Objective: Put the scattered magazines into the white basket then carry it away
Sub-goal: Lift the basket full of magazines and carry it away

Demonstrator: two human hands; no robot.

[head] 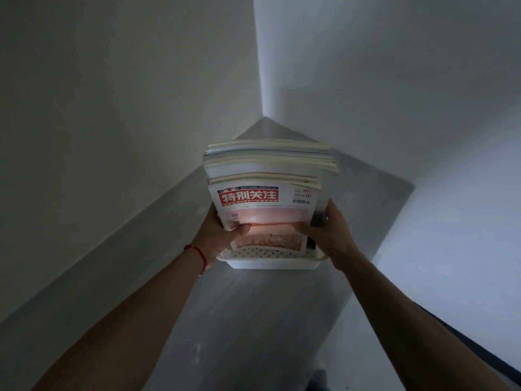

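Gripping perforated white plastic basket (267,256) | glossy stacked magazines (265,193) | 2 hands (218,238)

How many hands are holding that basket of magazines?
2. The left hand grips the left side of the white basket and the right hand the right side, thumbs pressing the front magazine. Their fingers behind are hidden.

Magazines (267,193) standing in the white basket (270,256) hide most of its inside and far rim. The left hand (218,235) and right hand (328,232) conceal its ends. Only the front cover shows; its small print is unreadable. Both forearms run off the bottom edge.
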